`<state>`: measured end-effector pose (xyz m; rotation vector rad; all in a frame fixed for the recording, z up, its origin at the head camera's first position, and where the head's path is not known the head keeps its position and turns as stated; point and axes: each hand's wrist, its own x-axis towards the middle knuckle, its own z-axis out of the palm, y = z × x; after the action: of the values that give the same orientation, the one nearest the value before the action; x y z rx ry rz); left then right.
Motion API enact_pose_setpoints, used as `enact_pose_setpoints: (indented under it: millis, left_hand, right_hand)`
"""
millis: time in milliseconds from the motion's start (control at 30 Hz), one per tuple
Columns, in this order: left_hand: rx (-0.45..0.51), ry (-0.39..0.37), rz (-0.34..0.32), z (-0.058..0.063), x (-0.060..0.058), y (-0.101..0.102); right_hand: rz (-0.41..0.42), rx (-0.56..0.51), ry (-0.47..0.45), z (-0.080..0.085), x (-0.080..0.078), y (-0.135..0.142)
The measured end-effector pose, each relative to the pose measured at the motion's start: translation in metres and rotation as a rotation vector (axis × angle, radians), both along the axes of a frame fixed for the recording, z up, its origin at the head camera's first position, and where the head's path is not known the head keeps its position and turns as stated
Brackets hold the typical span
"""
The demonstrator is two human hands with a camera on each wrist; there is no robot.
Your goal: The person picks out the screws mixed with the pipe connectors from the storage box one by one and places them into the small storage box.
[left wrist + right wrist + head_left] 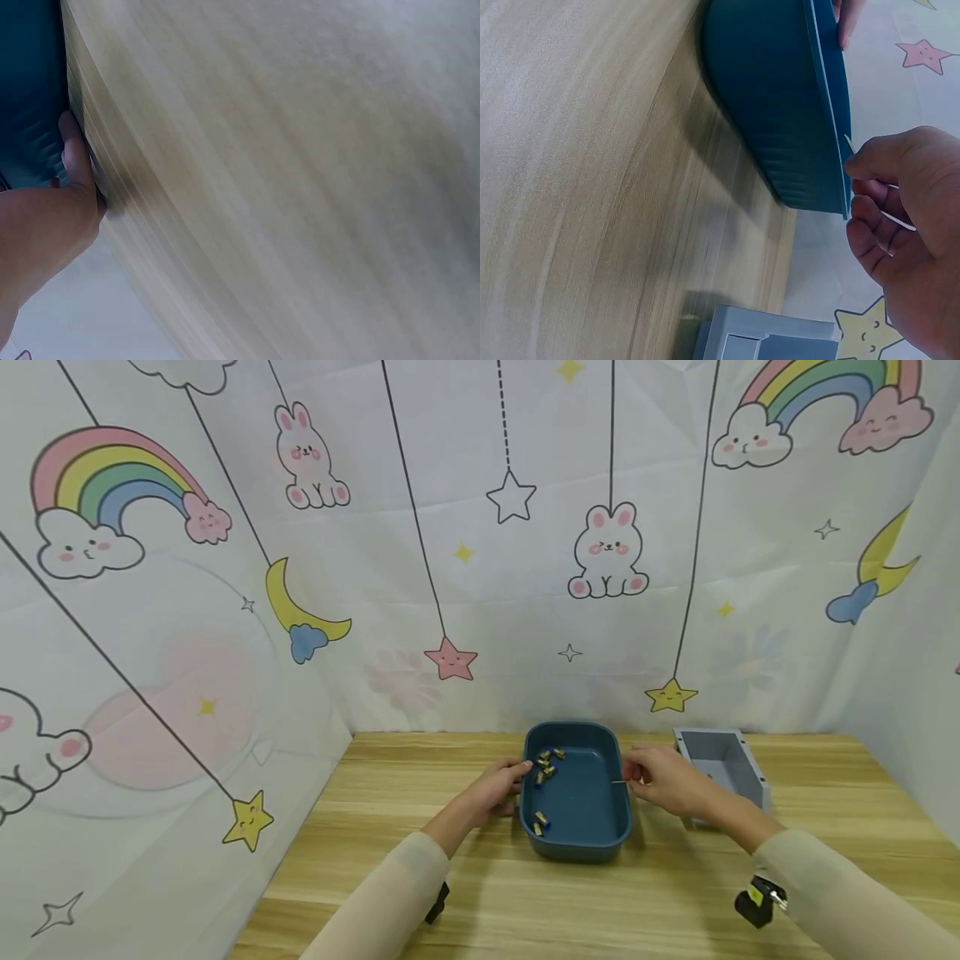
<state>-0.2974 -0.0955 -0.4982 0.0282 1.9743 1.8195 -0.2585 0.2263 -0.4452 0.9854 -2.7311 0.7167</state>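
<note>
A dark blue plastic bin (pixel 577 852) stands on the table with several small brass fittings (pixel 546 768) with blue parts along its left side. At the left wall my left hand (pixel 495 787) holds the bin, fingertips over the rim and the other fingers along the outside. My right hand (pixel 660 779) is at the right rim, where thumb and forefinger pinch a thin yellowish pin (pixel 619 782) that points inward over the bin. Its remaining fingers are curled loosely, as the right wrist view shows. I cannot tell exactly what the pin is.
A grey open box (pixel 750 777) stands right of the bin, partly behind my right forearm, with something small inside. Under both is a wood-grain table (pixel 405 760). A white cartoon-printed curtain (pixel 525 585) hangs along the table's back edge and sides.
</note>
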Motion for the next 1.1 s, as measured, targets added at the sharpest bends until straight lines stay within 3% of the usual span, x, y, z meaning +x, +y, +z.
enact_pose_setpoints:
  millis: [533,1100]
  left_hand:
    - [-0.001,0.011,-0.007,0.000,0.000,0.001]
    - [0.003,0.006,0.000,0.001,0.002,0.000]
  right_hand:
    - [0.009,-0.023,0.019,-0.003,0.000,0.011]
    - [-0.050,-0.002,0.018,0.002,-0.002,0.024]
